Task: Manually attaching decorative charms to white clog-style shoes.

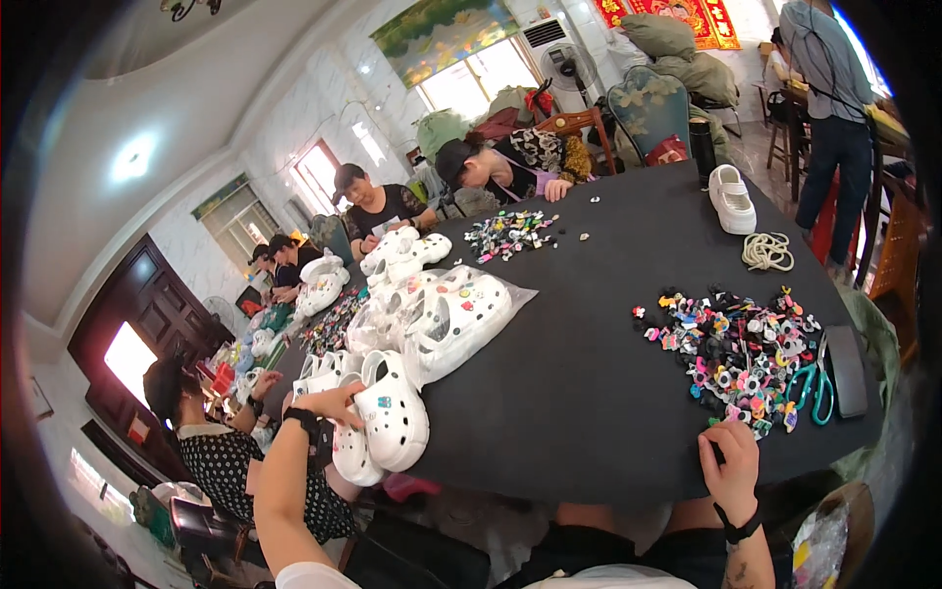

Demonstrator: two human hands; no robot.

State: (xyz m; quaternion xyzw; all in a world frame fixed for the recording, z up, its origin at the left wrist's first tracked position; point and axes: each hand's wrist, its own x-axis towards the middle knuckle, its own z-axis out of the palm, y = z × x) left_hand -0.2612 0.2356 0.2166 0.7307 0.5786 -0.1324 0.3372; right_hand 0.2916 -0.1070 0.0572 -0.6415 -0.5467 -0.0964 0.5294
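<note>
At the table's near left edge, my left hand (336, 404) grips a white clog (394, 417) by its heel end. The clog has round holes and a small blue charm on its upper; a second white clog (353, 454) lies against it. My right hand (731, 454) rests at the near right edge with its fingers curled in, and what they hold, if anything, is hidden. It touches the near side of a pile of colourful shoe charms (741, 358). Teal-handled scissors (812, 388) lie beside the pile, next to a dark flat case (844, 371).
White clogs in clear plastic bags (456, 319) stand left of the middle on the black table (559, 393). Another charm pile (510, 234) lies at the far side. A white shoe (731, 199), coiled cord (767, 252) and black bottle (702, 152) stand far right. Several people sit around the table.
</note>
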